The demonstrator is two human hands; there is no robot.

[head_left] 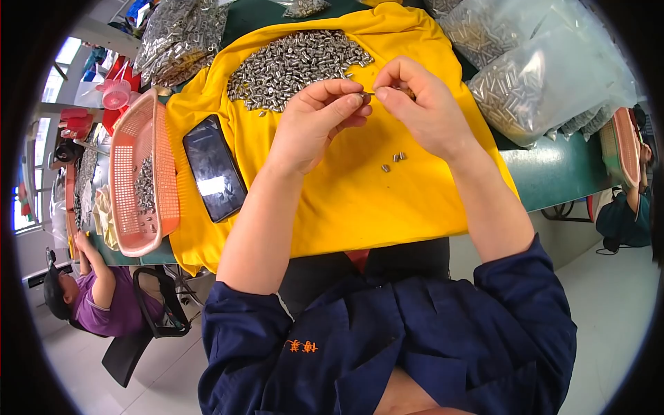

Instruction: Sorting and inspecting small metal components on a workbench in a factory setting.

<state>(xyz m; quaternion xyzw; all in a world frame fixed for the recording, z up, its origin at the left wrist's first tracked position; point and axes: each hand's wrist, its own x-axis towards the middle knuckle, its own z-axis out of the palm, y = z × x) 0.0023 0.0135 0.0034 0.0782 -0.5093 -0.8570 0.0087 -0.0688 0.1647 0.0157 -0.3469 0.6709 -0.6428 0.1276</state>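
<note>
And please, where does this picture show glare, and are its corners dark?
Head view: a white patch of glare on the phone; head view again: the far-left window looks washed out, and the corners fall black outside the round fisheye image.

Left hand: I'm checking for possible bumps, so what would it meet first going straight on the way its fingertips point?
Probably the right hand, which lies directly across from the left hand, with a small metal piece between their fingertips. Depth is unclear in this single view.
</note>
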